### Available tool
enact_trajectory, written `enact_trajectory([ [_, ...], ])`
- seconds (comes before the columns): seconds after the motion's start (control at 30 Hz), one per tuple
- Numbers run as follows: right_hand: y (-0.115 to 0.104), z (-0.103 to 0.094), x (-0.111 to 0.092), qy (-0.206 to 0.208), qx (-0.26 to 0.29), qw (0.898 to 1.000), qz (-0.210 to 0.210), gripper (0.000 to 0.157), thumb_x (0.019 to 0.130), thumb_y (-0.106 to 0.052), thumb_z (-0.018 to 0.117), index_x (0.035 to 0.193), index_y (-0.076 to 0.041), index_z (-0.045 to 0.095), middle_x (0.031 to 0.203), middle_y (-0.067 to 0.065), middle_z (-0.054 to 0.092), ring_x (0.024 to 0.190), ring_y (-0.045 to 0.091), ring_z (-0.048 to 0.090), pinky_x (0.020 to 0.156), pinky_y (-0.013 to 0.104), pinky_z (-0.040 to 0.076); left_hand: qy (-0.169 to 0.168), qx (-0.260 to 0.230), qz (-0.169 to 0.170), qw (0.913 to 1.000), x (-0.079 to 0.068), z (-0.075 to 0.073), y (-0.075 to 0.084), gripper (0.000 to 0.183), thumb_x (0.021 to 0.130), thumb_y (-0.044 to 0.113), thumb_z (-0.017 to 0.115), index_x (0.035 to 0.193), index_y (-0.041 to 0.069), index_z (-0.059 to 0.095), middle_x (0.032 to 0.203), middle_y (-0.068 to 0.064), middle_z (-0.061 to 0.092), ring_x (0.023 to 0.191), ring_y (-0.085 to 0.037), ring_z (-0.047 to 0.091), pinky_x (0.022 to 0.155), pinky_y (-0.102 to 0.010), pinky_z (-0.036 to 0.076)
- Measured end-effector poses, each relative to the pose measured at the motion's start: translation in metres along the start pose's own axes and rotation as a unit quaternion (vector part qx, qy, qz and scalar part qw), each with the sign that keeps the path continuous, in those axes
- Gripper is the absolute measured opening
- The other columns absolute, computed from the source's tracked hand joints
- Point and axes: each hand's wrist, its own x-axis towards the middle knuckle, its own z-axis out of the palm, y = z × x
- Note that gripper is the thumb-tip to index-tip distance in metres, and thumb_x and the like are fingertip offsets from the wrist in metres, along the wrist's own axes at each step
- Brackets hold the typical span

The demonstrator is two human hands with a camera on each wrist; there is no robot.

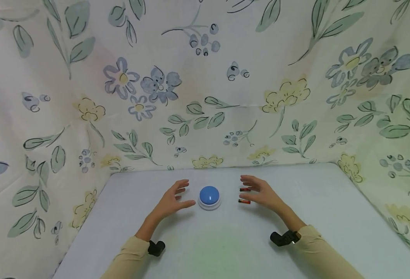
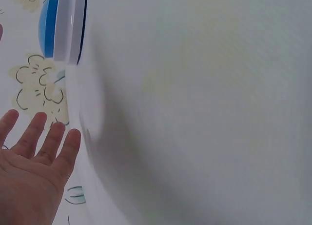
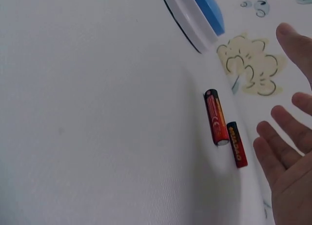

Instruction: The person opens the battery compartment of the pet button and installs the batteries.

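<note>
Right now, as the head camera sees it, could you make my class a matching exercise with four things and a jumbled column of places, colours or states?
Column one
1. Left hand
2. Batteries
3. Right hand
4. Round button

Column two
A. Blue on top, white at the base
B. Holding nothing, nearest the batteries
C. Red, orange and black, lying on the table
D. Holding nothing, left of the button

Right pairs: 1-D, 2-C, 3-B, 4-A
</note>
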Motion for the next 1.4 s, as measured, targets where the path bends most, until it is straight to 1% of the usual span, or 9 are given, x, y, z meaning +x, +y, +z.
enact_trajectory([
  [0.1,-0.001,0.007,0.005,-0.011,0.002,1.0,-0.003,0.066,0.087,0.0,0.079,0.144,0.007,0.047,0.14,0.034,0.049,0.123,0.056,0.05,0.1,0.066,0.04,-0.002,-0.006,0.003,1.0,0.003,0.005,0.001,0.085,0.083,0.028,0.088,0.152,0.007,0.043,0.15,-0.015,0.048,0.136,-0.039,0.045,0.107,-0.054,0.041],
  [0.27,0.011,0.018,0.012,-0.028,-0.019,0.999,0.006,0.074,0.086,-0.015,0.084,0.147,0.003,0.047,0.145,0.027,0.049,0.13,0.045,0.05,0.105,0.057,0.041,-0.009,-0.012,0.005,0.9999,0.007,0.012,0.002,0.085,0.082,0.023,0.089,0.151,0.007,0.043,0.15,-0.016,0.048,0.136,-0.039,0.045,0.107,-0.055,0.041],
  [0.33,0.012,0.023,0.014,-0.031,-0.02,0.999,0.014,0.076,0.085,-0.017,0.085,0.147,0.003,0.046,0.146,0.026,0.048,0.131,0.044,0.049,0.107,0.057,0.039,-0.012,-0.016,0.007,0.9998,0.009,0.014,0.002,0.085,0.082,0.022,0.089,0.151,0.007,0.043,0.15,-0.017,0.048,0.136,-0.04,0.045,0.107,-0.055,0.041],
  [0.57,0.01,0.038,0.023,-0.033,-0.021,0.999,0.017,0.079,0.082,-0.013,0.088,0.146,0.006,0.046,0.147,0.026,0.048,0.133,0.044,0.047,0.108,0.056,0.038,-0.027,-0.021,0.019,0.9992,0.017,0.024,0.004,0.085,0.081,0.022,0.089,0.151,0.005,0.043,0.15,-0.019,0.047,0.136,-0.04,0.045,0.106,-0.054,0.042],
  [0.8,0.008,0.05,0.032,-0.048,-0.045,0.998,0.023,0.083,0.081,-0.02,0.09,0.147,0.003,0.047,0.148,0.023,0.049,0.131,0.039,0.051,0.107,0.053,0.041,-0.039,-0.009,0.023,0.9989,0.024,0.033,0.007,0.086,0.081,0.024,0.09,0.151,0.006,0.043,0.15,-0.018,0.048,0.136,-0.039,0.045,0.105,-0.052,0.043],
  [1.0,0.009,0.058,0.037,-0.053,-0.028,0.998,0.015,0.083,0.081,-0.018,0.089,0.147,0.005,0.045,0.147,0.025,0.048,0.131,0.043,0.05,0.106,0.055,0.041,-0.049,0.002,0.035,0.9982,0.028,0.036,0.007,0.088,0.08,0.025,0.09,0.151,0.004,0.043,0.149,-0.019,0.048,0.135,-0.038,0.046,0.103,-0.05,0.046],
  [1.07,0.009,0.06,0.037,-0.052,-0.023,0.998,0.02,0.083,0.081,-0.018,0.09,0.147,0.005,0.046,0.147,0.025,0.048,0.131,0.043,0.049,0.106,0.055,0.041,-0.051,0.004,0.033,0.9981,0.028,0.036,0.007,0.088,0.08,0.026,0.09,0.151,0.004,0.043,0.149,-0.019,0.048,0.135,-0.037,0.047,0.103,-0.05,0.046],
  [1.23,0.008,0.065,0.038,-0.053,-0.027,0.998,0.035,0.084,0.08,-0.021,0.09,0.147,0.004,0.046,0.148,0.023,0.048,0.132,0.041,0.049,0.106,0.054,0.042,-0.052,0.007,0.024,0.9984,0.028,0.036,0.007,0.088,0.08,0.025,0.091,0.151,0.005,0.043,0.149,-0.018,0.049,0.135,-0.035,0.047,0.104,-0.048,0.045],
  [1.4,0.006,0.068,0.041,-0.06,-0.034,0.997,0.042,0.081,0.08,-0.021,0.09,0.145,0.005,0.049,0.146,0.022,0.051,0.13,0.039,0.052,0.104,0.05,0.044,-0.061,0.011,0.027,0.9977,0.03,0.039,0.009,0.085,0.08,0.023,0.09,0.15,0.003,0.045,0.147,-0.016,0.051,0.133,-0.033,0.05,0.104,-0.046,0.046],
])
